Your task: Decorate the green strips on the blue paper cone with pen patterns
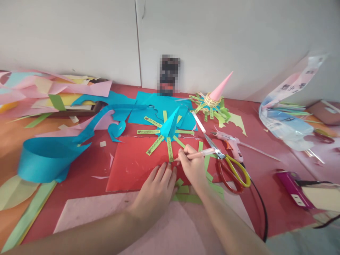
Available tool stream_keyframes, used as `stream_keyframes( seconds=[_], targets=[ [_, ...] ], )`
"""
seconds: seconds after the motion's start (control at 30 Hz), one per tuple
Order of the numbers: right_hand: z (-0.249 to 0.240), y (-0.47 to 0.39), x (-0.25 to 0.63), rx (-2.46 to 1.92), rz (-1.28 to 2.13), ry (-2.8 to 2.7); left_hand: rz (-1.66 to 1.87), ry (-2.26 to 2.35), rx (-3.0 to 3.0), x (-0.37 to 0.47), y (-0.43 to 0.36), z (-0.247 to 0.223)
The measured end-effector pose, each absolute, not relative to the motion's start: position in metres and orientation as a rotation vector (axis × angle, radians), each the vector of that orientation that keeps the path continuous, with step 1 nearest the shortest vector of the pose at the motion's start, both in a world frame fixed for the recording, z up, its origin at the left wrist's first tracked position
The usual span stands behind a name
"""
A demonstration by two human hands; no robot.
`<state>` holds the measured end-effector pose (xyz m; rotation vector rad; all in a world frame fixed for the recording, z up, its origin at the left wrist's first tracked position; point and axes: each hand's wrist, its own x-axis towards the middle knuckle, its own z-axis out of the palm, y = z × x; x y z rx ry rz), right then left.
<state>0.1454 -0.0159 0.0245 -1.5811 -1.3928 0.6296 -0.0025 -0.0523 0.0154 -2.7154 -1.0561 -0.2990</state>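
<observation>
My right hand grips a pale pink pen, its tip at the lower end of a yellow-green paper strip. That strip and several others, with dark curls and stars drawn on them, spread out from the base of a blue paper cone. My left hand lies flat on a red board, its fingertips just below the strip's end. Beside my right hand, plain green paper strips lie partly hidden. Scissors with red and yellow handles rest to its right.
A pink paper cone with decorated strips stands at the back. A pink glue gun and a purple power strip lie right. Left are a blue paper ring and heaped paper scraps. A blurred-out upright object stands against the wall.
</observation>
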Motion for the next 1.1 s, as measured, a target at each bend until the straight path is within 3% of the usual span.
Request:
stream_keyframes(
  seconds=[1.1],
  targets=[
    [0.0261, -0.016, 0.1428, -1.49, 0.776, -1.294, -0.267, -1.07, -2.736, -0.0032, -0.0541, 0.0136]
  ],
)
